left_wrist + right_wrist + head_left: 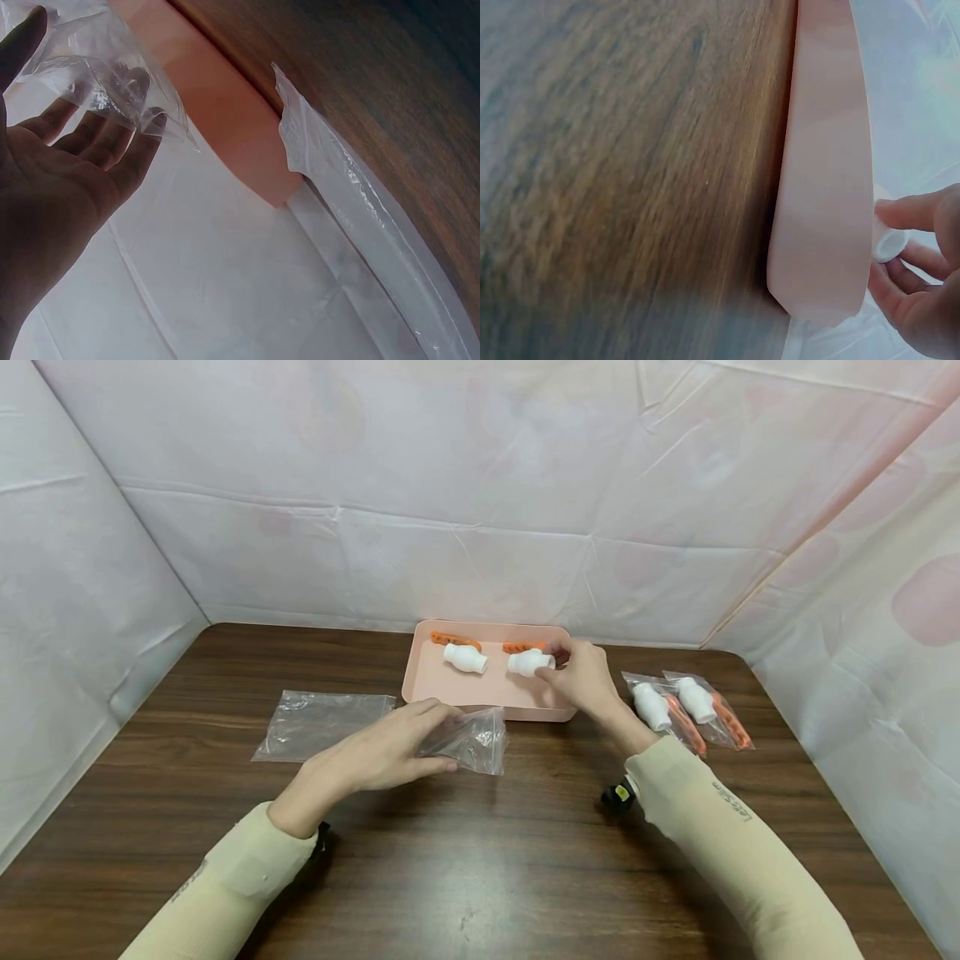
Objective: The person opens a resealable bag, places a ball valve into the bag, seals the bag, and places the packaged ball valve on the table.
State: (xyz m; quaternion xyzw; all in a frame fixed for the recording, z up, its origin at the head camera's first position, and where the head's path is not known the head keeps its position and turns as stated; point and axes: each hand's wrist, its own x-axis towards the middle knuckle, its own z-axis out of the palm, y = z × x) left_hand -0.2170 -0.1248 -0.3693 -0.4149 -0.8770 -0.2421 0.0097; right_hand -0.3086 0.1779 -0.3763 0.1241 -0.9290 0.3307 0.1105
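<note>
My right hand [583,678] is over the right side of the shallow pink tray [487,695], thumb and fingers pinching one end of a white tubular plastic fitting [527,662]. In the right wrist view, the fitting's round open end [892,244] shows between the fingertips. My left hand [390,745] holds a clear zip bag [480,743] just in front of the tray. From the left wrist, the crumpled bag [101,67] lies between the thumb and bent fingers. A second white fitting [465,658] and two orange pieces [456,641] with dark markings are in the tray.
Flat on the brown wooden table [480,860], left of the tray, lies another clear bag [318,722]. To the right are two filled bags [701,703], each with a white fitting and an orange piece. Pale cloth walls [375,527] surround the back and sides.
</note>
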